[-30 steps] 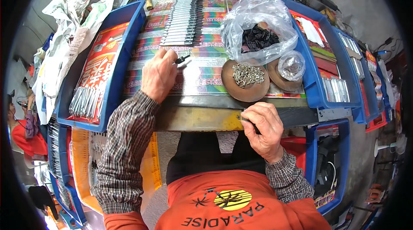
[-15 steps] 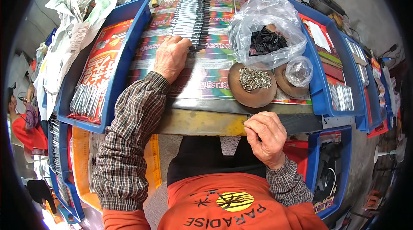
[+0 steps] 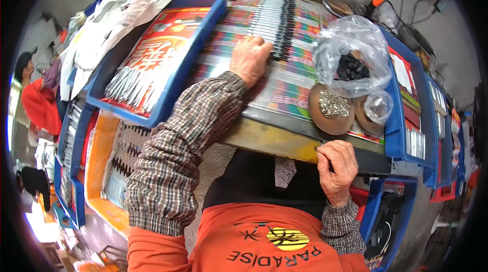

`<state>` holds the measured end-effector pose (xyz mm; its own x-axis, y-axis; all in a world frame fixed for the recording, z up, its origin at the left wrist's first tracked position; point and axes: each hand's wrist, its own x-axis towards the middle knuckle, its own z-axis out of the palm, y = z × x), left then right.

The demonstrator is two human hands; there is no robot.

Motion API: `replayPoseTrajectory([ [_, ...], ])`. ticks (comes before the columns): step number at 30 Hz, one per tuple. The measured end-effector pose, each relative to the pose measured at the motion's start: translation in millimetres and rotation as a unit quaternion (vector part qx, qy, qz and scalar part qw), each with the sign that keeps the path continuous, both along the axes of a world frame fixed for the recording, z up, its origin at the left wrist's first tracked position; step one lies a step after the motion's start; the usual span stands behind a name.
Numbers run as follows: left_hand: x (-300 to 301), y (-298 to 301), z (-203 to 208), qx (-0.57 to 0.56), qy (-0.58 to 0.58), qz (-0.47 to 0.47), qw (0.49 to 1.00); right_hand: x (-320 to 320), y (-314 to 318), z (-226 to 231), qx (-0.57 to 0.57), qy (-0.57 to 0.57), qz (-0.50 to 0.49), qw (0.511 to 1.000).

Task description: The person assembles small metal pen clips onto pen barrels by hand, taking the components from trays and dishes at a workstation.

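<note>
A row of slim silver rods with black ends (image 3: 274,15) lies side by side on a colourful printed sheet. My left hand (image 3: 250,60) is at the row's near end, fingers curled down on the nearest rods; its fingertips are hidden. By the table's front edge, my right hand (image 3: 336,168) is closed in a pinch, thumb against the curled fingers. Whatever is in it is too small or hidden to name. Just beyond it, small metal pieces (image 3: 333,104) are heaped on a round brown dish (image 3: 325,125). A clear plastic bag (image 3: 333,43) behind holds small black parts (image 3: 352,67).
To the left stands a blue tray (image 3: 185,76) with silver rods (image 3: 134,86), crumpled paper (image 3: 109,33) beside it. Blue trays (image 3: 401,140) line the right side. Below the table are an orange container (image 3: 96,170) and another blue tray (image 3: 373,203). Someone in red (image 3: 40,101) is at far left.
The whole view has swung, so the table and trays sit further right and tilted. My left hand stays at the row's near end; my right hand remains pinched by the table edge.
</note>
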<state>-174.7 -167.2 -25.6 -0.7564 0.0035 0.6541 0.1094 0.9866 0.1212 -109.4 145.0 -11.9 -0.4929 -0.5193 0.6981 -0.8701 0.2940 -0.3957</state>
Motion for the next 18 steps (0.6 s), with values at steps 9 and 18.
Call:
replayPoseTrajectory([
  [9, 104, 33, 43, -0.031, -0.024, -0.035, 0.999, 0, 7, -2, 0.02, -0.006, -0.013, 1.0],
  [18, 175, -67, 83, -0.029, -0.048, 0.145, 0.988, 2, 0, 0, 0.025, 0.005, -0.01, 1.0],
])
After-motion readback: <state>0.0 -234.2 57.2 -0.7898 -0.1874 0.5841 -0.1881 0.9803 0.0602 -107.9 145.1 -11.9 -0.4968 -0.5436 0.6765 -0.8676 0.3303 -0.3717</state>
